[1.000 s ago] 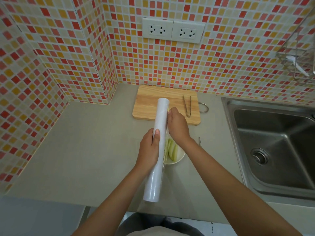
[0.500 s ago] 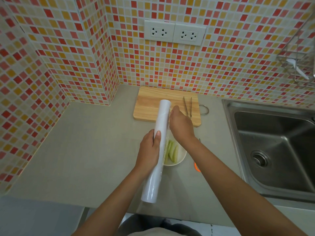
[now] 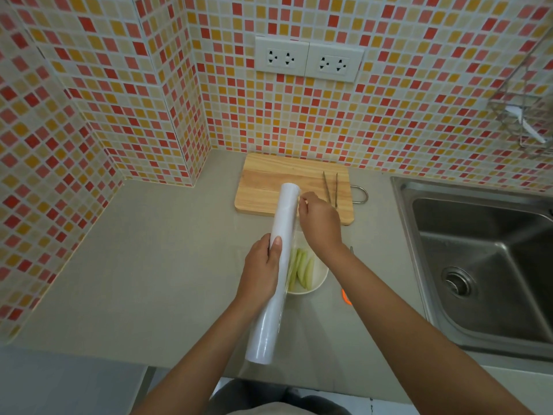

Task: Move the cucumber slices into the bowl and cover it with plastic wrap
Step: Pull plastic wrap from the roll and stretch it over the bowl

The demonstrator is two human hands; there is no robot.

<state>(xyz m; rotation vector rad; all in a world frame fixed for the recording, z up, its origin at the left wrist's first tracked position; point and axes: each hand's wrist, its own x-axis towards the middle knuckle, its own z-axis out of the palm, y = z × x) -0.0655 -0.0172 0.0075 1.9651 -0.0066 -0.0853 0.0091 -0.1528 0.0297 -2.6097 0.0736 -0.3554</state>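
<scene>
Right now my left hand (image 3: 261,269) wraps its grip round the middle of the long white roll of plastic wrap (image 3: 276,266), held lengthwise above the small white bowl (image 3: 317,283) on the grey tabletop (image 3: 155,265). My right hand (image 3: 320,223) pinches at the roll's far end, fingertips closed on what I judge is the film edge. Pale green cucumber slices (image 3: 302,269) already lie in the bowl. I expect the film to be feather-light, clingy and easily torn, so I'd take it by the loose edge and pull evenly.
</scene>
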